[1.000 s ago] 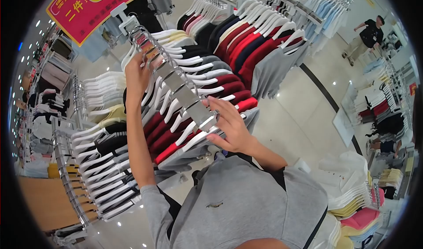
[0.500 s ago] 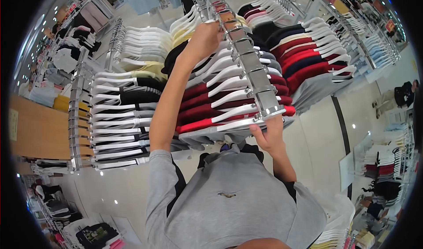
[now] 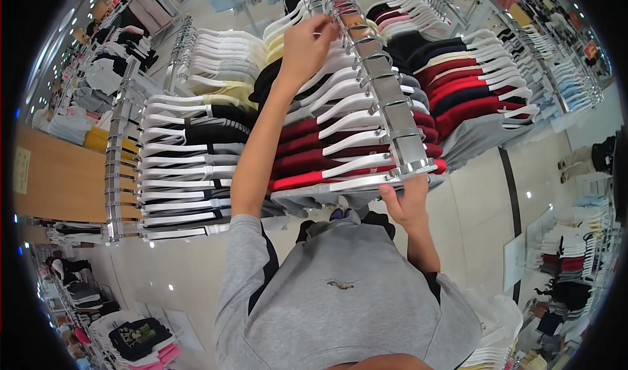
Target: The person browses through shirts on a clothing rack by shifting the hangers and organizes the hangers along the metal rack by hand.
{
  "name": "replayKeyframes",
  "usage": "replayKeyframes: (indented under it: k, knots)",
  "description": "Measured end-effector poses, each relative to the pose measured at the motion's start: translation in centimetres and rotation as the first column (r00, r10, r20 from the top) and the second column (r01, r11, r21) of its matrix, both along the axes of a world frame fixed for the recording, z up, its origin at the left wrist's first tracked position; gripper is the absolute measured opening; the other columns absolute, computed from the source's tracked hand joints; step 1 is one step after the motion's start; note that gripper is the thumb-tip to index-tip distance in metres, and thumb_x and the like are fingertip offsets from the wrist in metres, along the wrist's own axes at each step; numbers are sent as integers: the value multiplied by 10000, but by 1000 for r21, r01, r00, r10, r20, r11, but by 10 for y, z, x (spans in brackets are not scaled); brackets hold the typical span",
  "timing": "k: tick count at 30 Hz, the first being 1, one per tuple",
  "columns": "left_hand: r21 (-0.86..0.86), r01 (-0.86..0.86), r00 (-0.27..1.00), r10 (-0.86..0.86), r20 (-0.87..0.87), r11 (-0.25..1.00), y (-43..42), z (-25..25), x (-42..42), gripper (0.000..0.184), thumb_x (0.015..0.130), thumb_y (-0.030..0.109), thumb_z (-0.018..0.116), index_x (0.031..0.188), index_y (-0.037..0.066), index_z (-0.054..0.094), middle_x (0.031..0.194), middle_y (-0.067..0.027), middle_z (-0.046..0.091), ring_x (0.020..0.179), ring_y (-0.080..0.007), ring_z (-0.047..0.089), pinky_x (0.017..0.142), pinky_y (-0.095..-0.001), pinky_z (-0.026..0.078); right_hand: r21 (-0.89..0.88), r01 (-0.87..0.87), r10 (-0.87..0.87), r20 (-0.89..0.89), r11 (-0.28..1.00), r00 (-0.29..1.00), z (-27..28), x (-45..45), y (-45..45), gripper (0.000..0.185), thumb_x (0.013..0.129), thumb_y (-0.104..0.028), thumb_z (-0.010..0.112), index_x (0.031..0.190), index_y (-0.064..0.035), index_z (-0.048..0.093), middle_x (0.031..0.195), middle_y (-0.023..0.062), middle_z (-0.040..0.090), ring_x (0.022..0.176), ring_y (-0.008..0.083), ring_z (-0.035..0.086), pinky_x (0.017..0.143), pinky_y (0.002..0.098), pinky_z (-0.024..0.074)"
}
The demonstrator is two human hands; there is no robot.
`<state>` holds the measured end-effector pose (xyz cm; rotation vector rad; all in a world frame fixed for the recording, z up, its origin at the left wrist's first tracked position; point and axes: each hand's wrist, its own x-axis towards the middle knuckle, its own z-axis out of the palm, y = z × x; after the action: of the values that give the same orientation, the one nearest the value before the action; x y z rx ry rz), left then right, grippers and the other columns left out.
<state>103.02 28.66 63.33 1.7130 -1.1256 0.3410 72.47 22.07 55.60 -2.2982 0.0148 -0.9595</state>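
My left hand [image 3: 306, 51] reaches over the rack to the far part of the metal rail [image 3: 390, 108]. Its fingers are bent, with thumb and forefinger close together at the hanger hooks; whatever they pinch is too small to make out. At the rail's near end, my right hand [image 3: 410, 206] is raised beside the front white hanger [image 3: 358, 183], which carries a grey shirt [image 3: 304, 196]. The right thumb stands apart near this hanger, while the fingers are mostly hidden behind the rail end. Between my hands hang a bright red shirt [image 3: 297, 181] and several dark red shirts [image 3: 294, 149].
To the left, another rail [image 3: 120, 154] carries black, grey and white clothes on white hangers. Red and navy shirts [image 3: 468, 111] hang to the right. Glossy floor [image 3: 468, 216] surrounds the rack, and a person [image 3: 582, 160] stands at the far right.
The view has shifted slightly, so the rack appears further right. My left hand has lifted a little and its fingers look less tightly curled. My right hand stays by the rail's end.
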Motion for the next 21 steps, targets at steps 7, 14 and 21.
replayKeyframes:
  k: [7, 14, 21]
  knots:
    - [-338, 85, 939, -189, -287, 937, 5, 22, -19, 195, 965, 149, 606, 1064, -17, 624, 783, -91, 708, 691, -110, 661, 663, -241, 538, -12, -12, 12, 24, 1000, 1000, -6, 1, -2, 541, 877, -345, 625, 1255, 38, 567, 1359, 265, 507, 1241, 462, 476, 1030, 519, 365]
    - [-272, 73, 962, -140, -233, 959, 9, 19, -27, 194, 937, 186, 655, 989, 0, 670, 739, -66, 702, 641, -113, 646, 614, -244, 514, 7, -18, 18, 33, 1000, 999, -10, 1, -4, 524, 871, -338, 630, 1239, 32, 576, 1357, 266, 508, 1252, 469, 464, 1039, 531, 352]
    - [-239, -85, 967, 138, 212, 967, 3, 36, -13, 234, 944, 229, 618, 1033, 27, 694, 996, -126, 697, 930, -214, 657, 787, -322, 511, -6, -11, 12, 22, 1000, 1000, -10, 0, -4, 530, 865, -331, 635, 1242, 36, 573, 1359, 268, 506, 1255, 469, 462, 1037, 528, 354]
